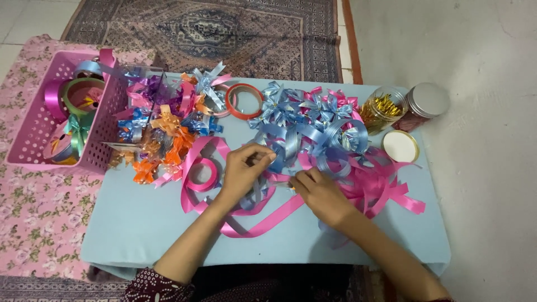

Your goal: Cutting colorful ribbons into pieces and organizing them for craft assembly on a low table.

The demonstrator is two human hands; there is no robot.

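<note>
We find the pink ribbon (263, 221) lying in loose loops at the middle of the blue table (140, 229), its long run slanting from lower left up to the right. Our left hand (241, 173) pinches a blue-grey ribbon strip (279, 151) between thumb and fingertips; our right hand (320, 193) rests curled, fingers pressed onto the ribbons. What its fingertips grip is hidden beneath the tangle.

At the far right of the light-blue desk (140, 235) lies a clear jar (385, 107) on its side, filled with shiny gold pieces. Just beside it, off the desk edge, lies a second jar (422, 106) with a round silver lid and a dark reddish body. In front of them a loose round lid (400, 146), white with a gold rim, lies flat. At the far left stands a pink perforated plastic basket (100, 142) holding ribbon rolls. No labels, signs or screens can be made out
</note>
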